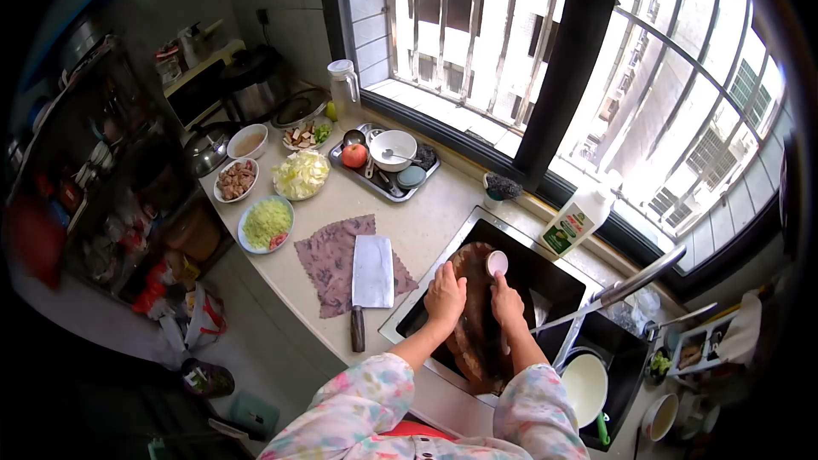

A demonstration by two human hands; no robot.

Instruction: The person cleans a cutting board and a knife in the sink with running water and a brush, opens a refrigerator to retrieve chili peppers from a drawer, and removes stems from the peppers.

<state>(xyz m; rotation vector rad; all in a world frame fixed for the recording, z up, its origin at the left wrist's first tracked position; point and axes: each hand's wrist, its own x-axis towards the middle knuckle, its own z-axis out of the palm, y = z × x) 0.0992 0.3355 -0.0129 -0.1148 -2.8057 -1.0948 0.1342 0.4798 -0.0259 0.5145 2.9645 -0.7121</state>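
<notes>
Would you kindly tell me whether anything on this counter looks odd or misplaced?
Nothing looks clearly spilled or damaged. The cleaver seems slightly awkward: it lies on the cloth, but its handle sticks out past it toward the near edge of the counter, where it might get knocked.

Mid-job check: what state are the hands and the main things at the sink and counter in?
Left hand, open, over the wooden board
Right hand, gripping a small pale round item
Wooden board, in the sink, tilt unclear
Cleaver, flat, blade on the cloth
Cloth, spread out
Bottle, upright
Pitcher, upright, lidded
Chopped leaves, heaped
White bowl, spoon inside
Tap, running or off unclear
</notes>
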